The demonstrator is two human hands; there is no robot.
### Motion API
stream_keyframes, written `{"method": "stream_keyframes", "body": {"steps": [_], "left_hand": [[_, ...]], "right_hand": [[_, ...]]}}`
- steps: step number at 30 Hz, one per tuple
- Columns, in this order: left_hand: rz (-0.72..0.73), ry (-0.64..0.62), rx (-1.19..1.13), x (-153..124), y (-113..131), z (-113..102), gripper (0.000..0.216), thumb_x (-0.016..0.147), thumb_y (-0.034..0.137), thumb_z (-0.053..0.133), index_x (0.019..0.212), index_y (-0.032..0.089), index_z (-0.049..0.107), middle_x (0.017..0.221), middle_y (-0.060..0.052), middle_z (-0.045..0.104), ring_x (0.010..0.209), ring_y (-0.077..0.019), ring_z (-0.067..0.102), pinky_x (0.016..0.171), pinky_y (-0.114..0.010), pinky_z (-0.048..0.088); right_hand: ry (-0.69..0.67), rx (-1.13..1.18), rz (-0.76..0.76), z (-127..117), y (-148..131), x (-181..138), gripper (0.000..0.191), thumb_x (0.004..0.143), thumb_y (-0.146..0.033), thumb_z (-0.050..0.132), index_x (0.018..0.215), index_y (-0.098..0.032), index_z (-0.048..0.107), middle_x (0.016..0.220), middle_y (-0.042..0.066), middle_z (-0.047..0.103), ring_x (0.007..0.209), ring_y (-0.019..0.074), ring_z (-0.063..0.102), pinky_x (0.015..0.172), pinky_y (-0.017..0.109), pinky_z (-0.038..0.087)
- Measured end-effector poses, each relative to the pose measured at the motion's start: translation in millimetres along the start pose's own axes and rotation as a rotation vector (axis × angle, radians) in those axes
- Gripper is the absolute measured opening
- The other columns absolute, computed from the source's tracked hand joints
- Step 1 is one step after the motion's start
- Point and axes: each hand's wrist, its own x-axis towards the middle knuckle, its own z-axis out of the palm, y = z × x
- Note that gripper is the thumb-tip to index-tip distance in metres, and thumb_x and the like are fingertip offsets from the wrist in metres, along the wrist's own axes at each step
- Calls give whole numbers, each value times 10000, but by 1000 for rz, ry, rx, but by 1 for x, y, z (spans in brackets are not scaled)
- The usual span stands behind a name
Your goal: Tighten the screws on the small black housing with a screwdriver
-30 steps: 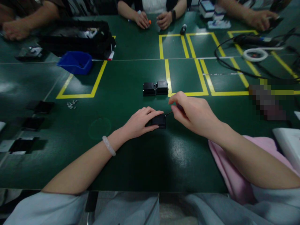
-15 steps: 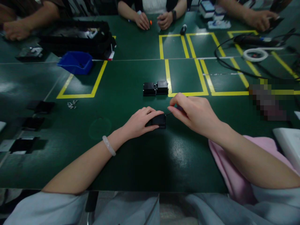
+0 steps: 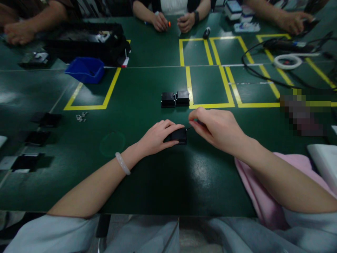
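Note:
My left hand (image 3: 160, 137) is closed on a small black box (image 3: 179, 136), thumb along the near side and fingers over the top, holding it down on the table. My right hand (image 3: 214, 128) pinches a screwdriver; its thin dark shaft (image 3: 189, 128) points left and meets the box's right side. Most of the handle is hidden by my fingers. Just beyond my hands stand two similar black boxes (image 3: 168, 99), side by side. A small pile of screws (image 3: 81, 117) lies to the left.
Flat black parts (image 3: 26, 162) lie at the left. Farther back are a blue bin (image 3: 86, 70) and a long black housing (image 3: 86, 45). A pink cloth (image 3: 247, 175) lies under my right forearm. Cables (image 3: 246, 66) loop at the right. Co-workers' hands (image 3: 185, 23) are across the table.
Almost nothing differs. My right hand's fingers have shifted very slightly around the screwdriver, while my left hand and the box stay in place.

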Motion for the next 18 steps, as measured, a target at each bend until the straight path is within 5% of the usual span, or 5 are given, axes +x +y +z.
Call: {"method": "stream_keyframes", "body": {"steps": [18], "left_hand": [[-4,3,0,-1,0,1,527,958,379,567,1439,243,400,1254,-104,539,1094,-253,523,920,-395,452]], "right_hand": [[13,-88,-3,0,0,-1,215,979,-294,414,934,-165,580,647,-11,618,568,131,582,569,245,333]]}}
